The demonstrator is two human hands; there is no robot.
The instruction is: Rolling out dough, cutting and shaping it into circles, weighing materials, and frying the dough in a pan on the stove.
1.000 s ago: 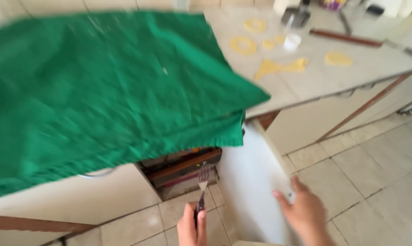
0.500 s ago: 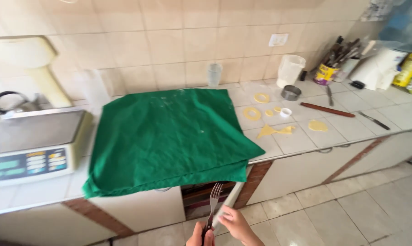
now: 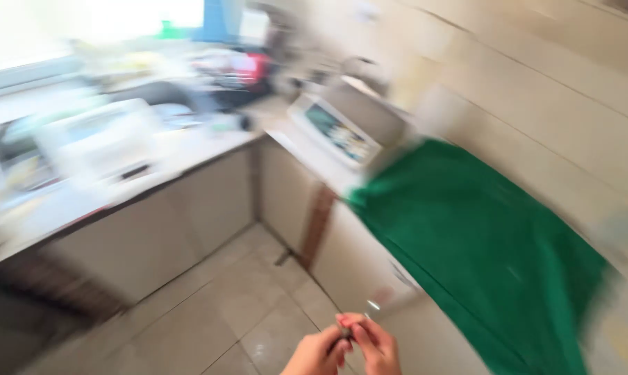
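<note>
Blurred tiled floor (image 3: 258, 312) lies beyond both hands; left hand (image 3: 317, 354) and right hand (image 3: 376, 345) fingers pinch a fork (image 3: 362, 316), green cloth (image 3: 480, 250) on the desk (image 3: 314, 156) just right.

Beige tiled floor (image 3: 237, 312), corner counters (image 3: 189, 149), window light.

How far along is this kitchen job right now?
Already done: a green cloth lies spread over the counter beside a weighing scale. In hand: the left hand and right hand meet low over the floor around a slim metal utensil, too blurred to identify. Left to do: cannot be judged, since the picture is smeared by motion.
</note>
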